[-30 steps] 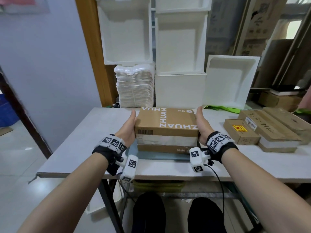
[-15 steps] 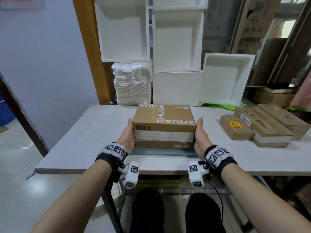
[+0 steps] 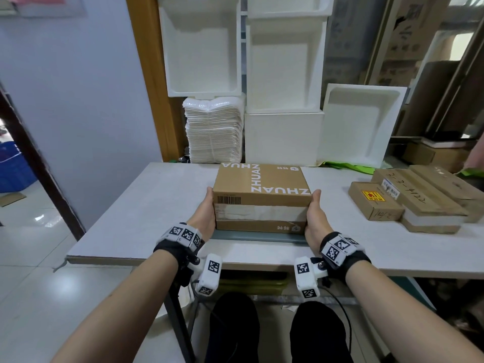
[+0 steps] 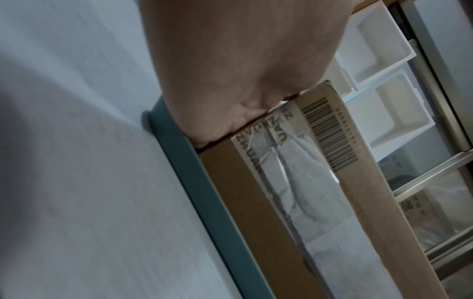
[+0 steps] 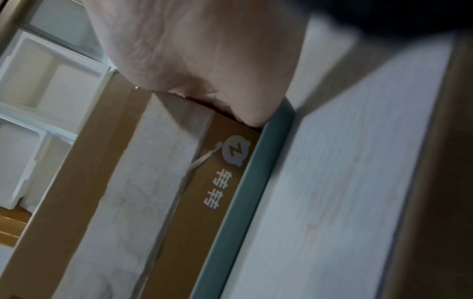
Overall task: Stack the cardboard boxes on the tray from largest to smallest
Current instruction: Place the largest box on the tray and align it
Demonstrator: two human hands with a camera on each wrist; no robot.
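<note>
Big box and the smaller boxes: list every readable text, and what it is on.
"ZHUAN ZHUAN": big box top, upside down.
Barcode digits below it: too small.
"转转" with a "Z" logo: its front.
Yellow sticker and handwriting on the small boxes: unreadable.

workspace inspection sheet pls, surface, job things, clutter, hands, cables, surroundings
surface: pale grey table.
job's things: large brown cardboard ZHUAN box sits in the flat teal tray; three smaller brown cardboard boxes wait at the right.
clutter: green fabric behind them.
hands: left hand and right hand press the box's sides.
cables: black cable under the right wrist.
surroundings: white foam containers, stacked white sheets.
</note>
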